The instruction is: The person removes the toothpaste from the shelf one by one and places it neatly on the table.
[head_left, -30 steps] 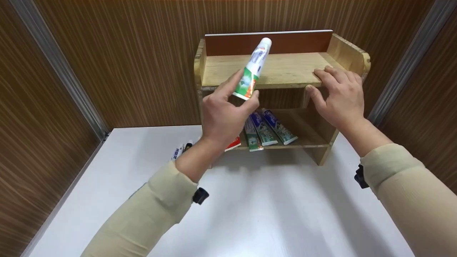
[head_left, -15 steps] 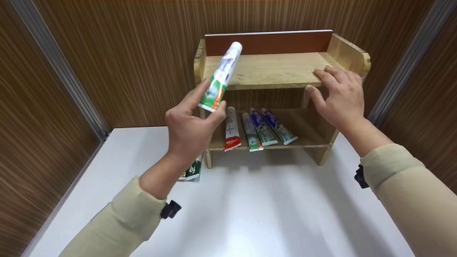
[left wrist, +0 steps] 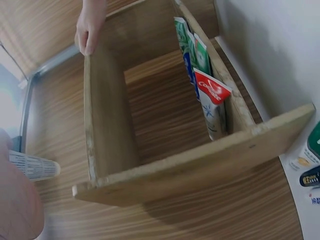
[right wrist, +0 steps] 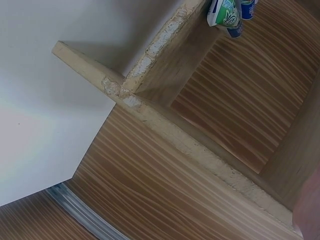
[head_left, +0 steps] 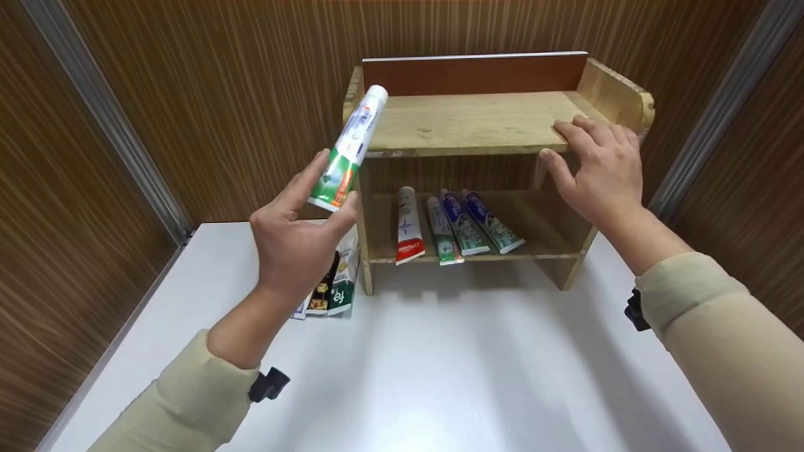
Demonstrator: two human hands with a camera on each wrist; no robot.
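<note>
In the head view my left hand (head_left: 295,242) pinches the lower end of a green and white toothpaste tube (head_left: 352,141), raised cap-up in front of the shelf's left side. The left wrist view shows part of that tube (left wrist: 37,166) beside the hand. My right hand (head_left: 600,166) rests on the front edge of the wooden shelf's top board (head_left: 465,122) at its right end, fingers on top and thumb at the edge. On the lower board lie a red and white tube (head_left: 409,226), a green and white tube (head_left: 443,232) and two blue and green tubes (head_left: 465,226).
Left of the shelf, several tubes, among them a dark green one (head_left: 342,292) and a black one (head_left: 320,295), lie on the white table (head_left: 427,376). Wood-grain panels (head_left: 220,113) stand behind and at both sides.
My left hand has moved left and lower with the tube, uncovering the red and white tube and part of those on the table. My right hand has stayed on the shelf.
</note>
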